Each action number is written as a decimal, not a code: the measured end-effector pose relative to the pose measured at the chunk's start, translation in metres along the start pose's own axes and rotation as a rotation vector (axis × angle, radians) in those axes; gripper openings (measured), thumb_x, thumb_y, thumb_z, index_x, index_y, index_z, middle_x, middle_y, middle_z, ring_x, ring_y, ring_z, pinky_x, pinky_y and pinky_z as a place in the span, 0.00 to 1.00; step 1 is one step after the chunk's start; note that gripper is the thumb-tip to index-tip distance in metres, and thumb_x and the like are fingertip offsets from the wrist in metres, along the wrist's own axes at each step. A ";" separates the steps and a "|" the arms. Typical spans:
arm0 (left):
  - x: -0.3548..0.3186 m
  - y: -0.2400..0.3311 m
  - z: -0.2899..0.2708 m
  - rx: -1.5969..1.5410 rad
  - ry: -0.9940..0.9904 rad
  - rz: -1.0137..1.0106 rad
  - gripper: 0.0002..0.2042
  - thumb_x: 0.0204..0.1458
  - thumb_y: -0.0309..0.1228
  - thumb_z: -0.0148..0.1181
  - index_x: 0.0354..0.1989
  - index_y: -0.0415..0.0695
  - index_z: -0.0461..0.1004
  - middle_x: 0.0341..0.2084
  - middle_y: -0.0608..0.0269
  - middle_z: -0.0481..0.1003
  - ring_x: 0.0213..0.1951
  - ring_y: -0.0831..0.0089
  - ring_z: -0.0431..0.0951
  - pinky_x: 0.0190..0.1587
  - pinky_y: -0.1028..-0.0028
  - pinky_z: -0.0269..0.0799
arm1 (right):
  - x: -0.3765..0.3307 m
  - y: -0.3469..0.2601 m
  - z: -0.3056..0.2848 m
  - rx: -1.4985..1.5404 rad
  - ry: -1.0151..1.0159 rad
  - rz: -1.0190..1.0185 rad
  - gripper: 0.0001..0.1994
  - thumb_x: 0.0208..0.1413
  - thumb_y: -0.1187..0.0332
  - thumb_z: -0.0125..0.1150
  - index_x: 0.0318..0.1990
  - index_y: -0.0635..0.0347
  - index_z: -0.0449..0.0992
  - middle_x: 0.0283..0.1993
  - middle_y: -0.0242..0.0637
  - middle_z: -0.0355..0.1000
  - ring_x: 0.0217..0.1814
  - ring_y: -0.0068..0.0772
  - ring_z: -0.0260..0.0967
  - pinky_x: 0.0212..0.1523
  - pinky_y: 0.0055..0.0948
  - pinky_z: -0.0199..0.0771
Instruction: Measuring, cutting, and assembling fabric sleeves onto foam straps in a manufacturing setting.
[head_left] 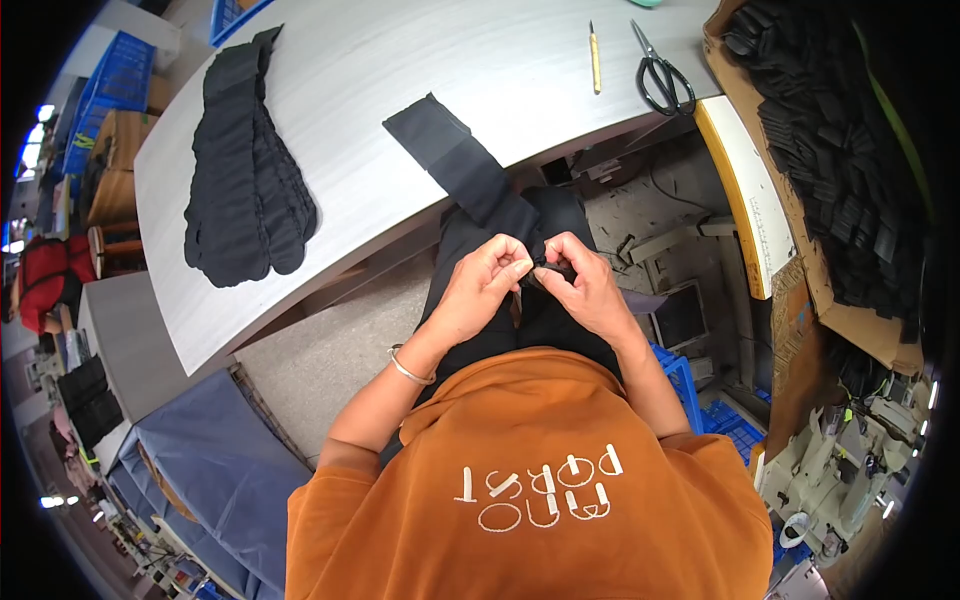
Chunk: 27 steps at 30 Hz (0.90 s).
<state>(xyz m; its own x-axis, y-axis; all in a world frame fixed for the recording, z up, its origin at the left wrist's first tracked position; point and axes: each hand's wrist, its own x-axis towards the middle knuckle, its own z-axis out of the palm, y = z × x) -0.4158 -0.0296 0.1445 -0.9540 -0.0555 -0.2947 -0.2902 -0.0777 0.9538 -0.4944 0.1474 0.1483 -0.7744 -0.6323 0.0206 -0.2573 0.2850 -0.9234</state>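
A black fabric strip (470, 170) runs from the table's front edge down to my lap. At its lower end my left hand (490, 285) pinches the cloth between thumb and fingers. Close beside it, my right hand (580, 285) also grips the dark cloth, the two sets of fingertips almost meeting. Just what lies between the fingertips is too small and dark to make out. The strip's far end rests flat on the pale table (340, 110). Farther left on that table lies a stack of black fabric pieces (245, 180) with rounded ends.
Black-handled scissors (662, 80) and a slim yellow-handled tool (595, 62) lie at the table's far right. A cardboard box (815, 290) full of black strips stands on the right. Blue crates (115, 85) are at the far left, and blue-grey cloth (215, 470) covers something at lower left.
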 end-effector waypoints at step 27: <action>0.002 -0.012 0.020 0.120 -0.176 -0.156 0.04 0.53 0.21 0.64 0.33 0.38 0.73 0.26 0.68 0.74 0.28 0.81 0.73 0.35 0.82 0.69 | -0.062 0.019 0.030 -0.047 0.330 0.152 0.13 0.47 0.69 0.62 0.39 0.61 0.68 0.32 0.48 0.74 0.39 0.52 0.73 0.43 0.45 0.68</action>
<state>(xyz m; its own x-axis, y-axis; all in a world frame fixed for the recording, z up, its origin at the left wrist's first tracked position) -0.4153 -0.0085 0.1337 -0.8924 0.1228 -0.4342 -0.4317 0.0473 0.9008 -0.4342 0.1700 0.1180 -0.9486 -0.3163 0.0144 -0.1456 0.3955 -0.9069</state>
